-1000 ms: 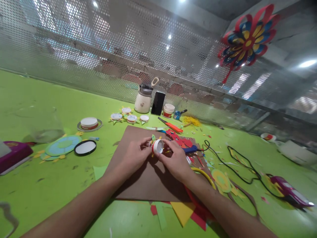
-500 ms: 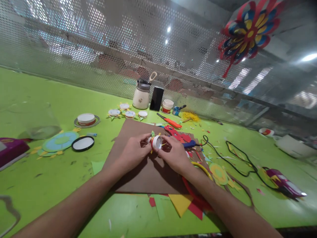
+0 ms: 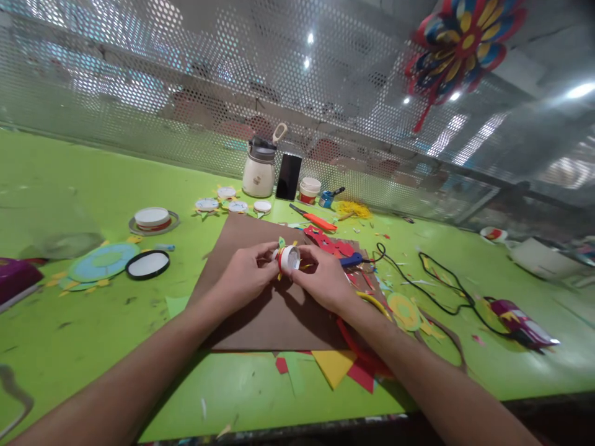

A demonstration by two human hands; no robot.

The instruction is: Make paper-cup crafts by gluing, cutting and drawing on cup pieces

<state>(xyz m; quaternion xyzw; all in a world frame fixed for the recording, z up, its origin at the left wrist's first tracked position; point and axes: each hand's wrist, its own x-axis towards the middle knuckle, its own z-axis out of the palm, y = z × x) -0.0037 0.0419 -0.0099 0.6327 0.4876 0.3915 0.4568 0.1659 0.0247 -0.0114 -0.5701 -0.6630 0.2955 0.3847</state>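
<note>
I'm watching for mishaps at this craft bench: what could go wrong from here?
The small white cap is pinched only by the fingertips of the left hand and right hand, so it might slip onto the brown board. The black cord lies near the right forearm and could snag.

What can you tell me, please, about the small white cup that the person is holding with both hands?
The small white cup is a round, shallow tub, seemingly plastic, with a red band around its outside. It is tipped on its side, its open white inside facing the camera. Small yellow and green paper pieces stick out around it. The left hand pinches it from one side and the right hand from the other, fingers on its rim, just above the brown cardboard sheet.
</note>
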